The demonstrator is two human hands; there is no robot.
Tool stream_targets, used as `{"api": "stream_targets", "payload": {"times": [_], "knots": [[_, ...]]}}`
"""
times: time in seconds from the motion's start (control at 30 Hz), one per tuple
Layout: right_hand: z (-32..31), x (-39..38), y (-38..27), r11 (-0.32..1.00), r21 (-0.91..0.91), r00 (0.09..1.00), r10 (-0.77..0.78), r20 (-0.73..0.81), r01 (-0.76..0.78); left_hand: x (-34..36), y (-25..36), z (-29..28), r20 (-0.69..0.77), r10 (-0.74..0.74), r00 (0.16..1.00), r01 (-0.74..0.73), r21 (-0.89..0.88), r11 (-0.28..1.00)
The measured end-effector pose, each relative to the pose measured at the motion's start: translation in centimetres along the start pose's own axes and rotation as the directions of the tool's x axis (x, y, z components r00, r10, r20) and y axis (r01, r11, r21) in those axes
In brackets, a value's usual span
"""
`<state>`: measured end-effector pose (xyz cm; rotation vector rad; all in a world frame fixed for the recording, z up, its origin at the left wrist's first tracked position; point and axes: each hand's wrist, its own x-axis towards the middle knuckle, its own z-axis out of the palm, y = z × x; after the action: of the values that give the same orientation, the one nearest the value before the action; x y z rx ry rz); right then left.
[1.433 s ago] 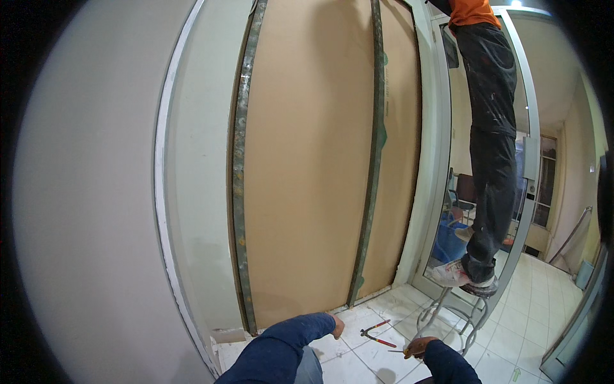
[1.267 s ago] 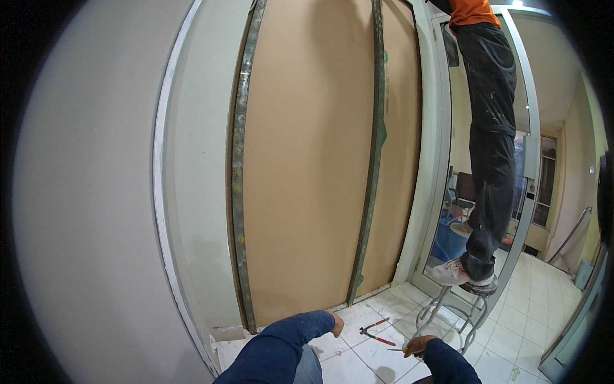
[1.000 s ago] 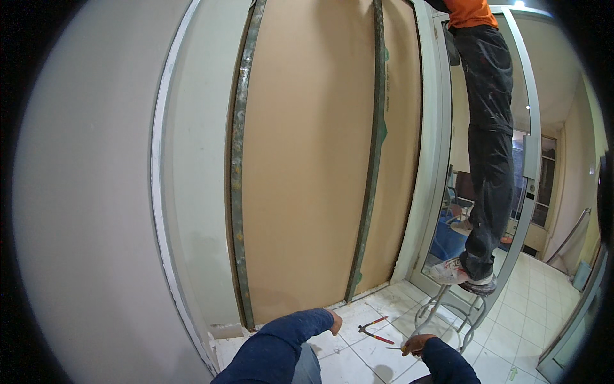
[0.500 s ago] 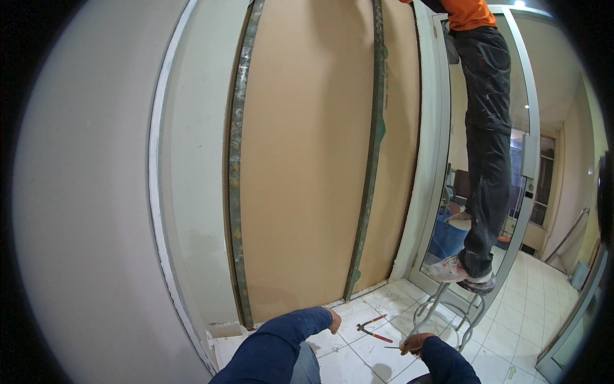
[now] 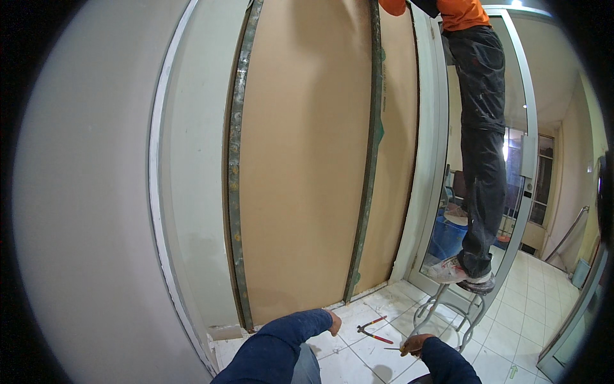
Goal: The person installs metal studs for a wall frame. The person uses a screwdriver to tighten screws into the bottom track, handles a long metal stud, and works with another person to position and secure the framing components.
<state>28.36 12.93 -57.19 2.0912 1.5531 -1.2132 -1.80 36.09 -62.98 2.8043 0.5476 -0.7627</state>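
Observation:
My left hand [image 5: 333, 323] hangs at the lower middle beyond my blue-sleeved forearm, its fingers bent down and together; whatever they hold, if anything, is hidden. In my right hand [image 5: 416, 345], closed, is a screwdriver [image 5: 404, 349] with a yellow handle, its thin shaft pointing left. Between my hands, pliers or nippers with red grips [image 5: 377, 338] lie spread on the white tiled floor [image 5: 339, 368]. Ahead, a brown board [image 5: 300, 179] fills a wall recess, crossed upright by two grey metal studs [image 5: 371, 166], [image 5: 235, 166].
Another person [image 5: 483, 115] in dark trousers and orange top stands on a metal stool [image 5: 439, 307] at right, reaching toward the board's top with an orange glove or object [image 5: 391, 6]. A glass door [image 5: 521, 192] is behind them. A plain wall [image 5: 89, 192] fills the left.
The other person's upper body and legs have shifted leftward, and orange now shows over the board's top near the right stud. My hands and the pliers have hardly moved.

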Motion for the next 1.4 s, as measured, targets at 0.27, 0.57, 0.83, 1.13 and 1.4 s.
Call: {"api": "stream_targets", "payload": {"times": [0.27, 0.57, 0.83, 1.13, 1.4], "knots": [[0.1, 1.2, 1.1, 0.999, 0.044, 1.000, 0.008, -0.008, -0.007, 2.7, -2.1, 1.6, -0.020, 0.081, 0.996, -0.080, 0.081, 0.994], [0.4, -0.2, 0.3, 0.994, 0.096, 0.998, -0.058, -0.030, 0.061, -0.1, 0.0, -0.1, -0.052, 0.032, 0.998, -0.028, 0.061, 0.998], [0.5, -1.5, -0.5, 0.995, 0.078, 0.995, -0.054, -0.078, 0.060, 0.4, -0.7, 0.5, -0.092, 0.059, 0.994, -0.063, -0.040, 0.997], [0.0, -0.2, 0.3, 0.992, 0.117, 0.999, -0.042, 0.000, 0.041, 0.4, -0.4, 0.4, -0.067, 0.010, 0.998, -0.009, 0.015, 1.000], [0.2, 0.8, 0.7, 0.995, 0.103, 1.000, -0.011, 0.012, 0.009, 1.2, -1.1, 0.9, -0.048, 0.008, 0.999, -0.008, 0.000, 1.000]]}}
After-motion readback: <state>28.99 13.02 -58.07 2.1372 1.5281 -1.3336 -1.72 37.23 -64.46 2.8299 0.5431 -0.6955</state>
